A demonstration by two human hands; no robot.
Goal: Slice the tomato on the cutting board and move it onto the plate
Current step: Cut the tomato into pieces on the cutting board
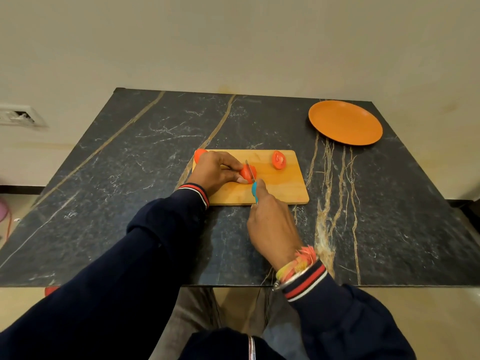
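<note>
Pinned beneath the left hand (217,171), fingertips pinching its far and near sides: tomato half (248,173) on the cutting board (285,188). Closed round the blue handle of the knife (252,183), the right hand (272,224), just nearer than the fruit, blade running away from the wrist, across the half. Beyond, to the right: second half (279,159), then empty plate (345,122), well apart.

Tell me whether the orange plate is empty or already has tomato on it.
Empty. The orange plate at the table's far right shows only bare surface; the cut tomato piece lies on the cutting board.
</note>
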